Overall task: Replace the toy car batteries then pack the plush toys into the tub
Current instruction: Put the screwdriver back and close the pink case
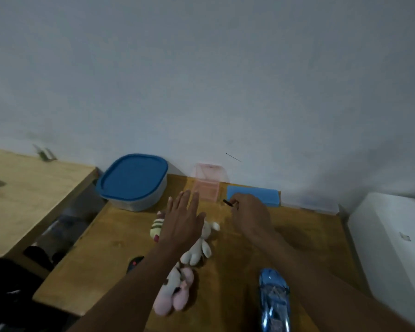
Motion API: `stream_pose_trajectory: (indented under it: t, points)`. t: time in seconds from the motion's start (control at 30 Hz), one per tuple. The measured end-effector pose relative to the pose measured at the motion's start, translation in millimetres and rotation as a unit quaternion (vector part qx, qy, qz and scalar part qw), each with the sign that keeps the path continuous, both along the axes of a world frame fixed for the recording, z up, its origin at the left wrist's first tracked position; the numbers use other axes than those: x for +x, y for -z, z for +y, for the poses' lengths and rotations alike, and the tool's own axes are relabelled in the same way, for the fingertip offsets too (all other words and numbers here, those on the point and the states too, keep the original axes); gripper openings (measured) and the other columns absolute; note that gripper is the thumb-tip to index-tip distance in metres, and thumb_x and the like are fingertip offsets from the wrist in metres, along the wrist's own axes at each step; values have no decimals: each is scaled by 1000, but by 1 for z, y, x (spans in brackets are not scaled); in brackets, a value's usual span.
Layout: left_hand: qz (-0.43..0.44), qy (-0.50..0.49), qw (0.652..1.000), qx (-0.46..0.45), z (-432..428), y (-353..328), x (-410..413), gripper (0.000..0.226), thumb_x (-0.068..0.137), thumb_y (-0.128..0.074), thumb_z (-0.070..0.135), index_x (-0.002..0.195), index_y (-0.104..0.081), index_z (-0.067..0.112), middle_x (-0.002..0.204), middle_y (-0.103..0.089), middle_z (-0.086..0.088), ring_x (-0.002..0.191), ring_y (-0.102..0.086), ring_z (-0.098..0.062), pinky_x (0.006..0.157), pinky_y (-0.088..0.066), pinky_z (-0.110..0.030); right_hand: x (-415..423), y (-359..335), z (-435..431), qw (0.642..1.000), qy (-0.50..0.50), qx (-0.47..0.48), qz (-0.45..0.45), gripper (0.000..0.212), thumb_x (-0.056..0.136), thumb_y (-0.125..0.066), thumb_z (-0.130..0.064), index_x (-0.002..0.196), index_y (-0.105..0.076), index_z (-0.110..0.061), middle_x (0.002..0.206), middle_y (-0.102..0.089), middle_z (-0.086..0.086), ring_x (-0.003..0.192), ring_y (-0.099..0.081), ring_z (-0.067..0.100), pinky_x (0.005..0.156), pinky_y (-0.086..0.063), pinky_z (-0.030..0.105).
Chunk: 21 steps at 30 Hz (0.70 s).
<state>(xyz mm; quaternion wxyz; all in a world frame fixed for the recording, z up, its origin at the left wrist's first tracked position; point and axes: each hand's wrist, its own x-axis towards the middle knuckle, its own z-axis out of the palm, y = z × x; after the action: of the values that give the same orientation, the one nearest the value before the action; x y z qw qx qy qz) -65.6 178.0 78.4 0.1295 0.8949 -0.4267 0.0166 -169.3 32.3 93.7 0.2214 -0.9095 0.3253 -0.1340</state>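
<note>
On a wooden table (120, 236) pushed against a pale wall, a person is reaching forward with both bare arms, seen from a head camera looking down. The left hand (182, 219) is stretching out flat near the table's centre, fingers straight and close together, gripping nothing. It is hovering over a white plush rabbit (198, 248), with a striped plush toy (155, 228) at its nine o'clock; whether it is touching either cannot be told.

The right hand (248, 214), at one o'clock from centre, is pinching a thin dark tool (228, 202) between thumb and fingertips. This is likely a small screwdriver being held ready for a battery cover. Just beyond it, along the twelve to one o'clock edge, an open pink translucent box (207, 190) and a blue case (254, 195) are sitting against the wall, probably keeping small parts within reach.

The blue toy car (274, 298) is lying at five o'clock, close to the person, beside the right forearm and untouched. A pink and white plush toy (175, 291) is lying at six o'clock, and a black remote (134, 263) with a red button is lying at seven. The tub (139, 204), clear-walled with its blue lid (133, 178) on, is waiting at ten o'clock, so packing is seemingly not begun. No brand, label or writing is showing clearly enough to read.
</note>
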Motion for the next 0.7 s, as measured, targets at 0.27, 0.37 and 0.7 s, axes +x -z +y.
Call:
stream_pose_trajectory:
  t: [0.27,0.37,0.7]
  points:
    - [55,29,998,15,-29,19,96,57,103,-23,41,153,-11,17,162,-11,-9,150,-6,-25,121,-2,-46,102,13,-15,998,-10,-3,62,25,89,-49,-9,106,-64,-20,105,-60,4,99,-57,24,76,-48,36]
    - [72,39,997,18,-40,32,124,58,103,-20,42,153,-10,16,162,-10,-8,149,-6,-25,120,0,-44,136,29,-24,996,-9,-3,89,17,90,-55,-19,103,-64,-23,102,-61,0,99,-58,22,78,-49,36]
    - [149,49,987,-45,-73,79,179,46,94,-52,14,138,-44,7,137,-52,-16,127,-50,-32,110,-33,-39,207,92,-48,979,-28,13,200,25,98,-49,-26,121,-58,-21,123,-60,4,112,-56,23,100,-44,38]
